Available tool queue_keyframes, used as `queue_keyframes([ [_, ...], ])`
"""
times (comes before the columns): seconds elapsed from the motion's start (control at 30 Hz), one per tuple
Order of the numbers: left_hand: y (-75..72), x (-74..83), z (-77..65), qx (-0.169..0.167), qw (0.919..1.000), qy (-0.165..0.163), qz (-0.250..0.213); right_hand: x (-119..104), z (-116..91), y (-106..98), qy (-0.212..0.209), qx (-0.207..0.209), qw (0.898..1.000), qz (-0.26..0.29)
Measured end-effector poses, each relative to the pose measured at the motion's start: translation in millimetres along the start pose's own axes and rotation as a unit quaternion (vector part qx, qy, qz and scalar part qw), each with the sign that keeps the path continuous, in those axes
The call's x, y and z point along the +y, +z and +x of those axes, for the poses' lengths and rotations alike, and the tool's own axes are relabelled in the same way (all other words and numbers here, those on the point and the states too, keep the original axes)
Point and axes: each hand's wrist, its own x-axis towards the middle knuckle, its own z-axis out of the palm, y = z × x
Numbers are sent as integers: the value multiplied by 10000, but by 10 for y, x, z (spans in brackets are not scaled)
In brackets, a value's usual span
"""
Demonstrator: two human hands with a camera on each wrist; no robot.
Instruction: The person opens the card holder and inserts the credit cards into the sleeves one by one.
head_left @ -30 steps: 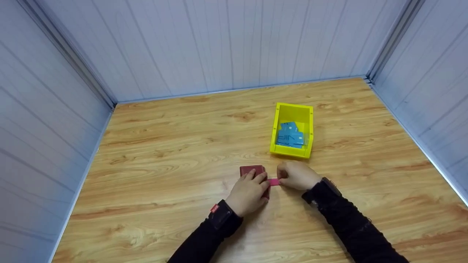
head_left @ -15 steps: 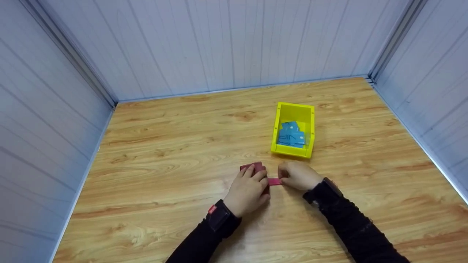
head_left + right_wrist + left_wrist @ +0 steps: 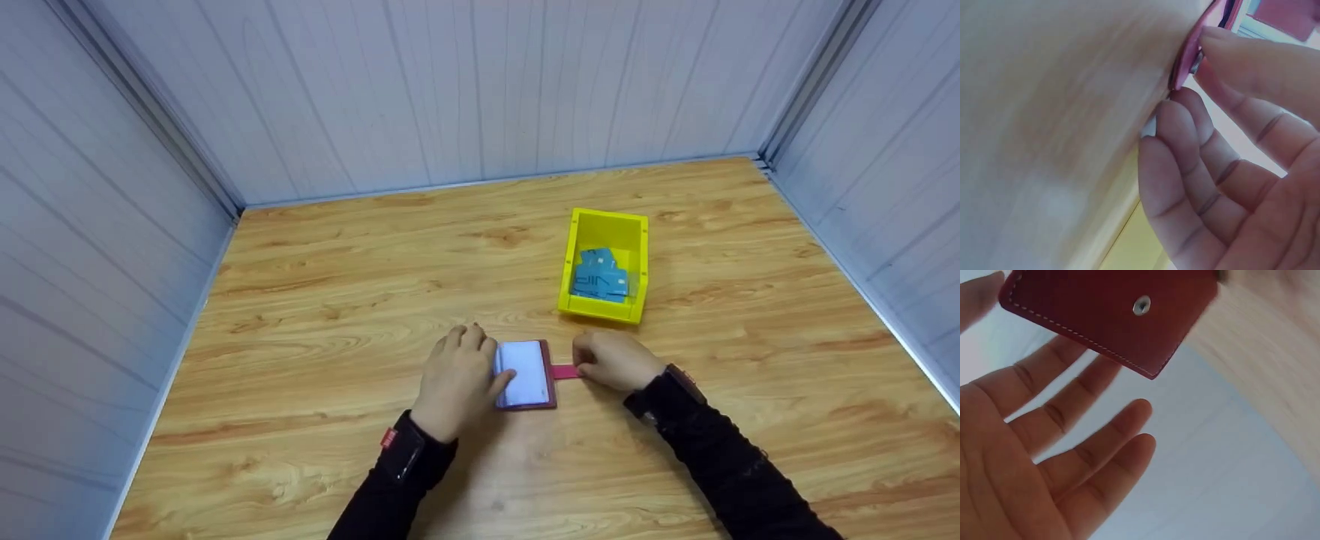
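Note:
A dark red card holder [image 3: 551,406] lies opened on the table, a pale, glossy inner sleeve [image 3: 527,373] showing. My left hand [image 3: 457,382] is at its left side, thumb over the sleeve. In the left wrist view, the stitched red cover [image 3: 1100,312] with a metal snap stud is raised, and the left fingers [image 3: 1100,433] extend fairly straight, some passing behind it. My right hand [image 3: 616,361] pinches the pink closing strap [image 3: 564,372] at the holder's right edge; a snap [image 3: 1197,62] shows beside the thumb in the right wrist view.
Beyond the right hand stands a yellow bin [image 3: 600,309] with several blue cards [image 3: 600,280] in it. The wood-grain table [image 3: 360,270] is bordered by white panel walls [image 3: 510,90] at the back and both sides.
The holder's cover has been lifted and swung left, uncovering the pale sleeve. My left hand has moved left from on top of the holder. The right hand stays at the strap.

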Motion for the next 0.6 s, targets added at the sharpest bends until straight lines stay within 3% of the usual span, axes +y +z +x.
queue_keyframes([
  [0.17,92,-113,-35,166,9990,-416,34,5,2,-4,55,-54,10000,-1],
  [0.37,244,-182,-89,98,9983,-560,125,-1,-1,-7,105,-96,9999,29],
  [0.47,288,-201,-111,-46,9987,-513,-52,0,-7,-14,103,-94,9999,28],
  [0.6,301,-225,-123,-565,9952,-507,-618,14,-19,-25,105,-55,9999,12],
])
